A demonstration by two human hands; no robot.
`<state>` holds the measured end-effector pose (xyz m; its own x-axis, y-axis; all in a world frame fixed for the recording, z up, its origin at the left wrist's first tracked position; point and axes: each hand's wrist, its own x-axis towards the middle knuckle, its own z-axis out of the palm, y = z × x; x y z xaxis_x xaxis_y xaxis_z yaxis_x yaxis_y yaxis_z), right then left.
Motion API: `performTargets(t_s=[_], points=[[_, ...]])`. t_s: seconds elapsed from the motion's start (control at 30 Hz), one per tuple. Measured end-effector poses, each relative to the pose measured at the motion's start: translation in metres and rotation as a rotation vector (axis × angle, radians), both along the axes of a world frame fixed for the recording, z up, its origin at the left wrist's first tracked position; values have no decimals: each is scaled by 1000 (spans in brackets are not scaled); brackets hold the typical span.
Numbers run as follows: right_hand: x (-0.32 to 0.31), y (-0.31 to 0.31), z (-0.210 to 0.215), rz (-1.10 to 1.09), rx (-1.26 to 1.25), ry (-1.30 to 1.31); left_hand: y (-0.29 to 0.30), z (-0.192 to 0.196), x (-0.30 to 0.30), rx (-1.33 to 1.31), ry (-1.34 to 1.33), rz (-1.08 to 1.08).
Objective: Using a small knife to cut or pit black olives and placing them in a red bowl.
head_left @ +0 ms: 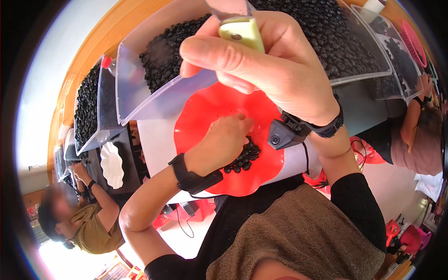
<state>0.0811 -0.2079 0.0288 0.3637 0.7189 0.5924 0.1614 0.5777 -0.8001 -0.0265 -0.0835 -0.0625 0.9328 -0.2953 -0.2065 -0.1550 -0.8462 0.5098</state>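
My right hand (280, 70) is raised high in front of me, its fingers wrapped round the pale yellow-green handle (240, 35) of a knife. The metal blade (228, 8) points up and away and runs out of the picture. Lower down, my left hand (221, 140) is over a red plate (191, 116) with a wavy rim. Its fingers are drawn together, slightly blurred, and what they hold, if anything, does not show. Beside it on the plate lies a small heap of round, glossy black pieces (242, 161), some with a hole or dimple.
Large clear bins (163, 93) of similar black pieces stand behind the plate. At the left are another bin (88, 107), a bottle with a red cap (107, 62) and a white scalloped plate (112, 165), near a seated co-worker (93, 219). Another person works at the right.
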Motion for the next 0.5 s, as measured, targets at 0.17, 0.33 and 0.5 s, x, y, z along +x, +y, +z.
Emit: performTargets(t_s=[0.17,0.33,0.5], points=[[-12,1,7,-107,-53,242,-3,-7,2,-28,41,-31],[-7,-4,9,-238,-192,130,8,49,5,-361,-58,77],[-11,4,3,-406,-136,-60,57,73,-12,-1428,-101,379]])
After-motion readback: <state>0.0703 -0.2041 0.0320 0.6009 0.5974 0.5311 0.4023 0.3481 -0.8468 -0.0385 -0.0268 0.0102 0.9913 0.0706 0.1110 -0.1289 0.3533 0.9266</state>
